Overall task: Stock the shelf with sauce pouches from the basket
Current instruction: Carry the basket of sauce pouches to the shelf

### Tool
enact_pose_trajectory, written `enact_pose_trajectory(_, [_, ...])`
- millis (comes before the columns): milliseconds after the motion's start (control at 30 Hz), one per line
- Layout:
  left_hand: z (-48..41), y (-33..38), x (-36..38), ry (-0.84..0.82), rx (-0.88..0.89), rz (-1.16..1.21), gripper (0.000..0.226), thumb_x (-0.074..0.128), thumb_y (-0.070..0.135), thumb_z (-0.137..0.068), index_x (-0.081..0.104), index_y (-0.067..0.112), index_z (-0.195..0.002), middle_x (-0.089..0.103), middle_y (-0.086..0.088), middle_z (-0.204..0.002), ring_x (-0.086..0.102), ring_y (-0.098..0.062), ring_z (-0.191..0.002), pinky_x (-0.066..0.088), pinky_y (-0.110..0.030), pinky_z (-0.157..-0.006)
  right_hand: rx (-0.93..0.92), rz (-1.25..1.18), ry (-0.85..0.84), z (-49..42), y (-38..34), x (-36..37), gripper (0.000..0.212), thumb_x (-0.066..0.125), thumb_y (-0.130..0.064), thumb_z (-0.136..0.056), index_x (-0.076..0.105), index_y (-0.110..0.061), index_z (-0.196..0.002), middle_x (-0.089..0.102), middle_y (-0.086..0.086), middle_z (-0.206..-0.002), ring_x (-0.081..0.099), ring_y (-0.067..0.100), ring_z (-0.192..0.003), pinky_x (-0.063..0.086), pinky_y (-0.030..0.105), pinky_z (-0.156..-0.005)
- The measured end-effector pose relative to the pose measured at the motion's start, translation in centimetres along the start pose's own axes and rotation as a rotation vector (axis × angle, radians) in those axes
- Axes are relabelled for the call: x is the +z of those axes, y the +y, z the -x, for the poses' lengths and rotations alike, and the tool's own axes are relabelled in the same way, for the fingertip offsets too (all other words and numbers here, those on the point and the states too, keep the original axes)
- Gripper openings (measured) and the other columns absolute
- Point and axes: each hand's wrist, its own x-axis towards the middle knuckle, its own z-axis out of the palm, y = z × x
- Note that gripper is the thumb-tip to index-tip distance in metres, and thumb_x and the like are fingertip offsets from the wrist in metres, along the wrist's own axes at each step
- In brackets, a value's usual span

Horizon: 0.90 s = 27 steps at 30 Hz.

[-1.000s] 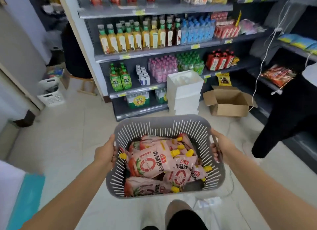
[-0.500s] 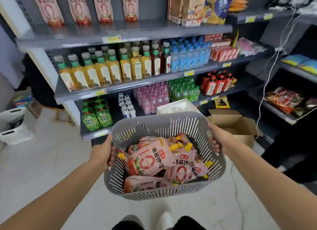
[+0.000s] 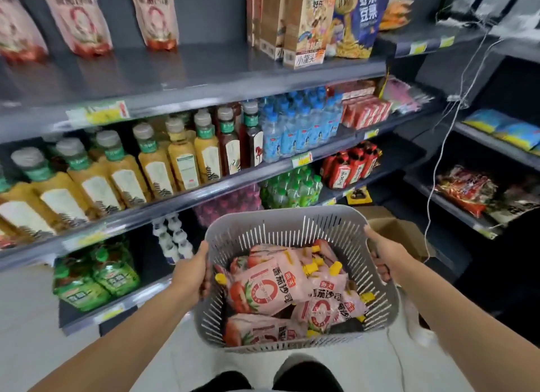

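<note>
The basket (image 3: 295, 225) of sauce pouches (image 3: 268, 286) is grasped at its sides by the left hand (image 3: 191, 275) and right hand (image 3: 385, 257), at the lower centre of the frame.

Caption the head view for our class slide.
Left hand and right hand hold a basket of sauce pouches before the shelf.

Grey basket (image 3: 292, 225) with a pattern of narrow slits. Pink sauce pouches (image 3: 268, 286) inside, each with a red ring, red tomato print and yellow cap (lettering dark red). Dark grey shelf (image 3: 204, 73). Amber bottles (image 3: 155, 164) at left, grey caps, green neck bands; blue water bottles (image 3: 298, 129) to their right.
</note>
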Motion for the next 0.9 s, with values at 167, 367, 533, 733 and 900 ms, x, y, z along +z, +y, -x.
enact_pose_trajectory(167, [-4.8,4.0,4.0,0.013,-0.034,-0.020,0.067,0.048,0.065,-0.086,0.041,0.011,-0.047,0.040,-0.011,-0.042,0.037,-0.021,-0.036,0.034,-0.030,-0.047,0.032,-0.002,-0.073,-5.5,-3.9,-0.7,0.065,0.067,-0.075,-0.063,0.052,-0.013,-0.080,0.048,0.005,-0.062,0.046,0.017,-0.038,0.035,0.018,-0.032])
enact_pose_trajectory(367, [-9.0,6.5,8.6,0.116,-0.062,0.049,0.059,0.052,0.060,-0.087,0.050,0.007,-0.062,0.046,-0.014,-0.047,0.042,-0.023,-0.036,0.030,-0.026,-0.046,0.009,0.056,-0.168,-15.4,-9.5,-0.4,0.079,0.067,-0.085,-0.045,0.052,-0.013,-0.075,0.053,0.009,-0.067,0.051,0.022,-0.051,0.039,0.026,-0.047])
enact_pose_trajectory(533, [-11.5,7.5,11.7,0.247,-0.176,0.110,0.066,0.052,0.070,-0.081,0.047,0.010,-0.055,0.041,-0.010,-0.048,0.040,-0.022,-0.043,0.031,-0.029,-0.050,0.007,0.082,-0.214,-20.5,-14.6,0.5,0.071,0.050,-0.085,-0.066,0.037,-0.017,-0.050,0.030,-0.001,-0.043,0.025,0.014,-0.037,0.021,0.024,-0.043])
enact_pose_trajectory(733, [-12.8,8.2,15.1,0.341,-0.222,0.154,0.062,0.049,0.062,-0.087,0.050,0.006,-0.063,0.044,-0.011,-0.050,0.041,-0.022,-0.044,0.033,-0.027,-0.045,0.021,0.138,-0.250,-26.3,-17.1,2.8,0.070,0.050,-0.082,-0.068,0.043,-0.014,-0.052,0.039,0.004,-0.045,0.033,0.017,-0.038,0.026,0.025,-0.042])
enact_pose_trajectory(900, [-13.4,7.5,15.8,0.369,-0.229,0.153,0.062,0.049,0.061,-0.087,0.051,0.005,-0.062,0.046,-0.010,-0.046,0.042,-0.021,-0.040,0.035,-0.027,-0.045,-0.034,0.274,-0.179,-31.6,-16.5,4.7,0.110,0.036,-0.104,-0.025,0.053,-0.011,-0.081,0.042,0.005,-0.063,0.038,0.020,-0.050,0.031,0.030,-0.046])
